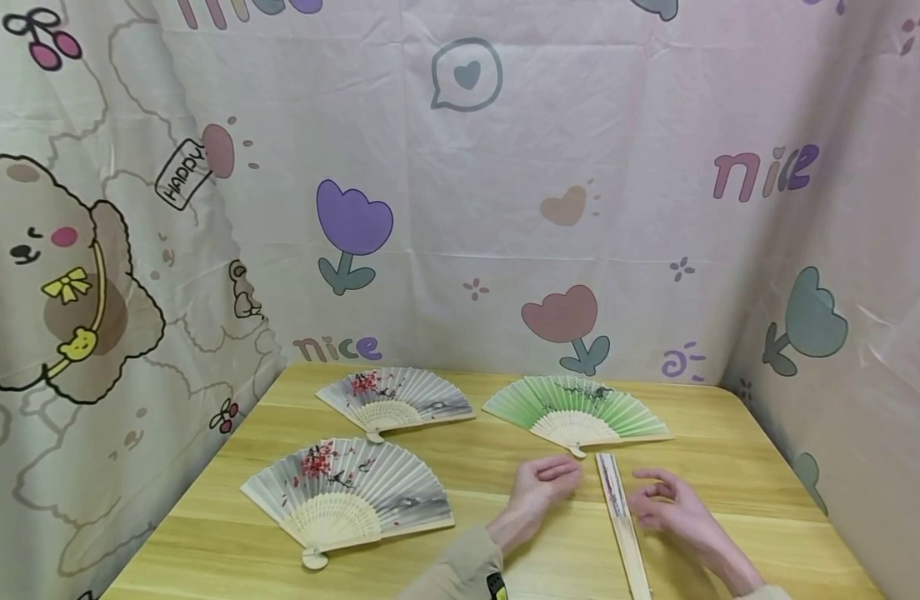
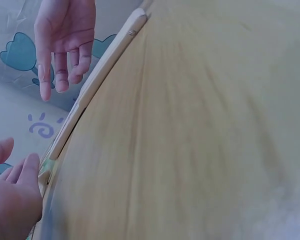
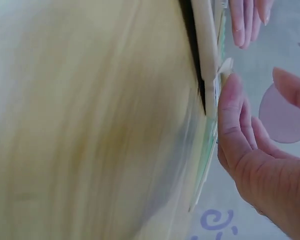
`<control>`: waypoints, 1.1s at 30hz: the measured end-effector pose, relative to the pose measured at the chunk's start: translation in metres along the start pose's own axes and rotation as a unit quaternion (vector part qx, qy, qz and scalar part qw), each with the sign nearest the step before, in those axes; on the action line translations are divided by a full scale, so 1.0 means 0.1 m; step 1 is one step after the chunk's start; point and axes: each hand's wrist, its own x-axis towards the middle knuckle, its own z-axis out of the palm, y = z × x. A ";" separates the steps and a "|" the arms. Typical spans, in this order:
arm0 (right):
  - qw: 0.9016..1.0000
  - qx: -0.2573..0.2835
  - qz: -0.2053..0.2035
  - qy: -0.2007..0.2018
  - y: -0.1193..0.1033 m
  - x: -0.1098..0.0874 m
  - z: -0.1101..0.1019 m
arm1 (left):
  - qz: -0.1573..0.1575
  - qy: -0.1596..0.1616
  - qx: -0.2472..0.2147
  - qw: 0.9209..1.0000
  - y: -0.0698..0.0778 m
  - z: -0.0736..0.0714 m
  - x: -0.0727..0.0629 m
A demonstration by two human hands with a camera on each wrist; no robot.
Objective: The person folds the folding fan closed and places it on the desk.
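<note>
A folded hand fan (image 1: 623, 525) lies lengthwise on the table between my two hands, its printed leaf end pointing to the back and its pale ribs toward me. My left hand (image 1: 537, 493) hovers at its left with nothing in the fingers. On the other side my right hand (image 1: 677, 515) is held loosely, fingertips close to the fan's edge and slightly bent. In the left wrist view the pale folded fan (image 2: 102, 72) runs past the right hand (image 2: 67, 30), whose fingers hang apart. The right wrist view also shows both hands empty beside the fan (image 3: 205, 45).
A spread green fan (image 1: 572, 410) lies behind the hands. To the left are two spread grey fans with red blossoms, one at the back (image 1: 400, 400) and one nearer (image 1: 355, 492). Printed cloth (image 1: 460, 167) hangs around the wooden table (image 1: 205, 533).
</note>
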 end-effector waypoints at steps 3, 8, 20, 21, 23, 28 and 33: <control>1.000 0.022 0.005 0.019 -0.01 0.03 0.02 | -0.010 0.014 -0.028 0.999 0.01 -0.05 0.01; 0.996 0.081 0.015 0.043 -0.03 0.07 0.03 | -0.020 0.017 -0.076 0.997 0.04 -0.13 0.03; 0.980 0.192 0.020 0.058 0.01 0.16 -0.02 | -0.011 0.032 -0.130 0.991 0.15 -0.30 0.10; 0.978 0.200 0.019 0.059 0.01 0.17 -0.03 | -0.009 0.035 -0.134 0.990 0.15 -0.31 0.10; 0.974 0.216 0.019 0.061 0.02 0.19 -0.05 | -0.001 0.040 -0.136 0.990 0.16 -0.34 0.12; 0.968 0.242 0.018 0.071 0.03 0.26 -0.07 | 0.012 0.049 -0.139 0.989 0.19 -0.37 0.14; 0.963 0.256 0.021 0.075 0.03 0.34 -0.08 | 0.015 0.054 -0.136 0.989 0.21 -0.40 0.17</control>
